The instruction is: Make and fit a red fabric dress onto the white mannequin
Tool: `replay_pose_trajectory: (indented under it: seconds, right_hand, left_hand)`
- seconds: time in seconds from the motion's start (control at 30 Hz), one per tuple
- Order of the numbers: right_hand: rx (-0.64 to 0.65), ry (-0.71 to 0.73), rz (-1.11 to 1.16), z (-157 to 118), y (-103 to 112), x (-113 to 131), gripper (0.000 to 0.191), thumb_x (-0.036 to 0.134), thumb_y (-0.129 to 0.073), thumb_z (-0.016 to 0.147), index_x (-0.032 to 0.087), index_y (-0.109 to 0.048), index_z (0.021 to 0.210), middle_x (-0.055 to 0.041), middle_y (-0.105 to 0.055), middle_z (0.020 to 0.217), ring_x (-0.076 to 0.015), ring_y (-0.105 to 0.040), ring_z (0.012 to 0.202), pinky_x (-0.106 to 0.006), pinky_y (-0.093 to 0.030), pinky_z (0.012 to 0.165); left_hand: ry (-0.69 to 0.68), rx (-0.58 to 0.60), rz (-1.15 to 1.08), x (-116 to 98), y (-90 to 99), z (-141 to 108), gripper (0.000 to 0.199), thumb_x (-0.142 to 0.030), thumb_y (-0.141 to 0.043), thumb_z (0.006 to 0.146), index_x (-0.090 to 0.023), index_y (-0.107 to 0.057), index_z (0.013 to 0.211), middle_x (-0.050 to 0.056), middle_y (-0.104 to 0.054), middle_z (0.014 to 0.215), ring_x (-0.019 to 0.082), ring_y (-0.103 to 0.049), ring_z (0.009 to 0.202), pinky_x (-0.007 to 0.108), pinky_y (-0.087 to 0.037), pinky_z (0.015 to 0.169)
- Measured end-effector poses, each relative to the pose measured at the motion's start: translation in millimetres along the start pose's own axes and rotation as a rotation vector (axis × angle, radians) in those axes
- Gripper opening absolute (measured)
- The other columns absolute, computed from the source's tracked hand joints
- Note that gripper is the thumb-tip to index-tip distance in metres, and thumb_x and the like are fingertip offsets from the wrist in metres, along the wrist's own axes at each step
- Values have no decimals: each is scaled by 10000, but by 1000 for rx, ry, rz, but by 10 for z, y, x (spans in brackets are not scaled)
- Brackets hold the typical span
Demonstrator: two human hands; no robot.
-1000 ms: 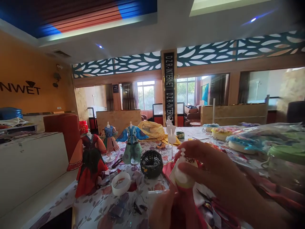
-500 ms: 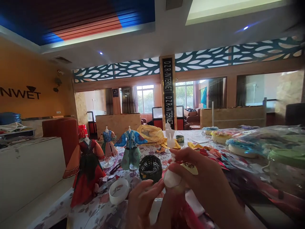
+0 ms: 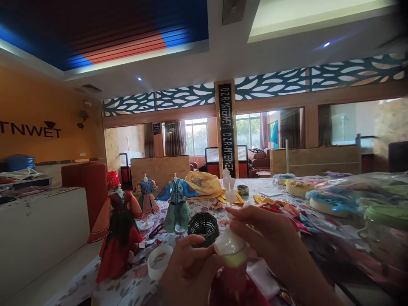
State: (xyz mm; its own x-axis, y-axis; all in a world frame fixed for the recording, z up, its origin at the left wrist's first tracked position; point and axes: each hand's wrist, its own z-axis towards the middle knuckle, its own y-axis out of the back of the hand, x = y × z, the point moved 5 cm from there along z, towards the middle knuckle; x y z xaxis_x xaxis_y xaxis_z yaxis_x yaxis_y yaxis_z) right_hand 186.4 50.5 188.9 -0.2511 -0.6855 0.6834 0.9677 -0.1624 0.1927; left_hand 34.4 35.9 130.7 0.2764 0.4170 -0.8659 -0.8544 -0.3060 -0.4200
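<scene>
Close in front of me is a small white doll mannequin (image 3: 230, 243) with a glossy chest and a thin neck. A pale yellow band circles it below the chest, and a dark red skirt (image 3: 234, 287) hangs beneath. My right hand (image 3: 270, 238) pinches the mannequin at the neck with thumb and fingers. My left hand (image 3: 189, 265) is closed at the side of its chest, fingertips pressed on the white surface. Just behind the hands stands a black woven basket (image 3: 204, 227). A white ring (image 3: 159, 260), like a roll of tape, is left of my left hand.
Dressed doll stands, one in a red and black gown (image 3: 119, 229) and one in a blue jacket (image 3: 176, 191), stand at left. A bare white mannequin (image 3: 229, 187) is behind the basket. Fabric scraps (image 3: 287, 212) and a green-lidded jar (image 3: 387, 216) are at right.
The mannequin now shows more of its chest and yellow band, and appears turned between my hands. My left hand has shifted slightly left and down. The whole view has tilted up a little.
</scene>
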Motion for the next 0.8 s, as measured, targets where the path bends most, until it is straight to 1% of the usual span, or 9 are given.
replay_pose_trajectory:
  seconds: [0.13,0.2,0.27,0.33,0.43,0.53,0.63,0.73,0.8]
  right_hand:
    - [-55,-43,-9,-2,48,-21,111,374,-675,730,276,-725,714,30,-714,702,-125,-619,590,-208,-490,551]
    - [-71,-38,-34,-1,65,-14,116,375,-676,727,273,-720,696,27,-722,715,-130,-619,577,-224,-503,568]
    - [-86,-21,-63,2,79,-6,109,366,-677,728,278,-718,678,36,-716,687,-126,-616,559,-238,-518,614]
    - [-108,-11,-89,6,91,-6,94,354,-686,723,287,-717,664,48,-711,669,-125,-624,569,-242,-524,656]
    - [-135,7,-106,11,97,-2,77,346,-703,706,294,-716,651,55,-725,704,-132,-653,626,-237,-519,670]
    - [-145,14,-102,12,101,10,89,332,-694,708,286,-709,633,60,-714,659,-120,-630,568,-237,-512,652]
    - [-117,3,-92,11,106,11,125,333,-690,711,265,-692,606,59,-691,609,-112,-601,529,-233,-495,619]
    - [-42,-31,-55,12,93,-12,133,347,-687,736,263,-696,633,59,-692,635,-112,-612,575,-209,-468,575]
    - [-15,-43,-26,11,89,-23,113,333,-681,752,270,-706,662,63,-700,665,-108,-620,603,-201,-468,590]
  left_hand:
    - [81,131,-80,135,-64,153,346,-186,-804,479,-180,-585,746,-28,-682,527,125,-622,509,176,-483,518]
    - [140,231,-79,192,-88,221,380,-218,-826,478,-173,-591,773,-4,-707,579,123,-623,522,171,-474,511]
    - [177,303,-41,203,-97,245,401,-262,-843,484,-169,-598,787,18,-722,629,145,-649,572,188,-489,533]
    - [169,308,10,157,-92,217,375,-288,-835,511,-172,-609,786,26,-725,650,176,-674,629,213,-510,567]
    - [119,223,57,26,-99,109,321,-239,-808,529,-187,-615,780,26,-728,665,215,-699,689,238,-525,595]
    - [114,186,81,-66,-145,29,327,-177,-787,522,-197,-611,796,25,-736,685,223,-708,712,243,-530,610]
    - [174,248,91,-63,-178,58,337,-188,-789,538,-191,-607,821,28,-736,691,204,-702,678,231,-518,585]
    - [265,368,90,-4,-180,144,402,-213,-822,526,-184,-593,855,24,-723,666,180,-681,623,210,-490,539]
    - [280,420,80,17,-169,205,428,-242,-829,543,-181,-586,891,28,-722,679,170,-670,616,213,-488,549]
